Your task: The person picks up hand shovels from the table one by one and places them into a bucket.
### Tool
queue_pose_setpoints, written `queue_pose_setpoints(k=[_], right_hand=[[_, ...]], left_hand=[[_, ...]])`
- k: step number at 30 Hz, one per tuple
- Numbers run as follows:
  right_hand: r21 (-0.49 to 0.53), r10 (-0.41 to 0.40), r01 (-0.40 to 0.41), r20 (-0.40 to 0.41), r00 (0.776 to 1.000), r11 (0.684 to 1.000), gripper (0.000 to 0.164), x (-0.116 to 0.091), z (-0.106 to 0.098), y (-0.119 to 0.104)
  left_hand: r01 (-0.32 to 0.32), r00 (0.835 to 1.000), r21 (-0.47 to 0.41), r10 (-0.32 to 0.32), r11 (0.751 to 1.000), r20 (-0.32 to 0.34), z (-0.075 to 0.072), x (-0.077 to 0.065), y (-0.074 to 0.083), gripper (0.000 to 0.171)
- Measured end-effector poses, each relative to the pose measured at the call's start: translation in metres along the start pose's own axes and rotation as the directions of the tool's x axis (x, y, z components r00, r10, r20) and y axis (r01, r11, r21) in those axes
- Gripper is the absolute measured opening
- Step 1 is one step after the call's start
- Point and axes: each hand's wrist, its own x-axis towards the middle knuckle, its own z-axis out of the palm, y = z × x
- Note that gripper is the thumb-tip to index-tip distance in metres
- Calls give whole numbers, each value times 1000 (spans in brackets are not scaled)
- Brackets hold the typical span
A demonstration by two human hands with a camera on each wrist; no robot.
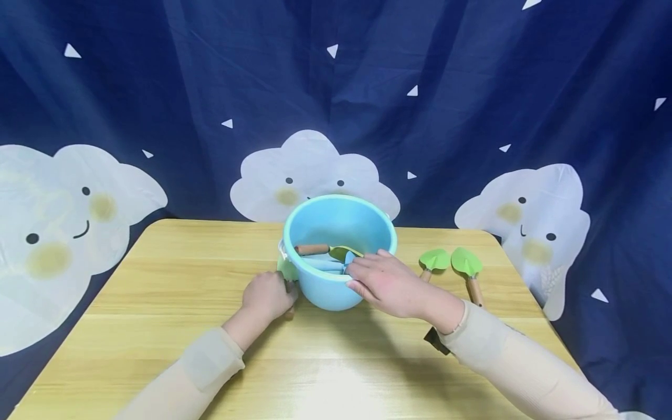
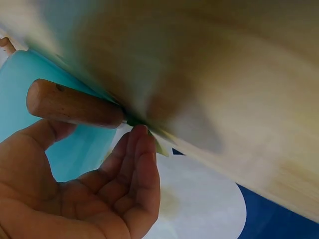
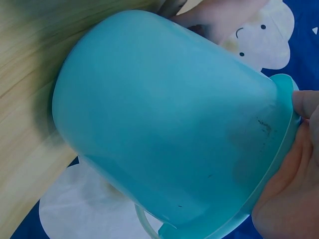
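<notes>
A light blue bucket [image 1: 332, 291] stands on the table, with a wooden-handled tool [image 1: 312, 249] and pale blue pieces [image 1: 324, 265] inside. My right hand [image 1: 388, 283] grips its near right rim, thumb outside and fingers over the edge beside a blue piece; the fingertips are hidden. Left of the bucket, my left hand [image 1: 269, 296] is at the wooden handle [image 2: 75, 104] of a small green trowel. In the left wrist view the thumb meets the handle's underside and the loosely bent fingers reach toward its neck, with a wide gap between. The trowel's green blade [image 1: 287, 268] is partly behind the bucket.
Two green leaf-shaped trowels [image 1: 434, 259] [image 1: 466, 262] with wooden handles lie right of the bucket. A dark object [image 1: 437, 341] shows under the right forearm. A blue curtain [image 1: 336, 87] with cloud faces hangs behind the wooden table [image 1: 173, 280].
</notes>
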Motion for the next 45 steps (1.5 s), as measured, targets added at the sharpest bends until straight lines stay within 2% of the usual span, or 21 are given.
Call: queue_pose_setpoints(k=[6, 13, 22, 27, 34, 45], right_hand=[[0, 4, -4, 11, 1000, 1000, 21, 0, 1, 0], [6, -1, 1, 1, 1000, 1000, 21, 0, -1, -1], [6, 3, -3, 5, 1000, 1000, 20, 1, -3, -2], [6, 4, -4, 11, 1000, 1000, 21, 1, -2, -1], [9, 2, -2, 8, 1000, 1000, 21, 1, -3, -2], [12, 12, -13, 20, 1000, 1000, 20, 1, -3, -2]], left_hand=[[-12, 999, 33, 11, 999, 45, 3, 0, 2, 40], [-28, 999, 71, 25, 997, 38, 6, 1, 5, 35], [-7, 999, 91, 3, 996, 52, 5, 3, 9, 31], [14, 997, 80, -19, 997, 68, 5, 4, 5, 26], [8, 997, 67, -12, 998, 70, 5, 6, -5, 19], [35, 996, 57, -39, 998, 74, -7, 8, -18, 13]])
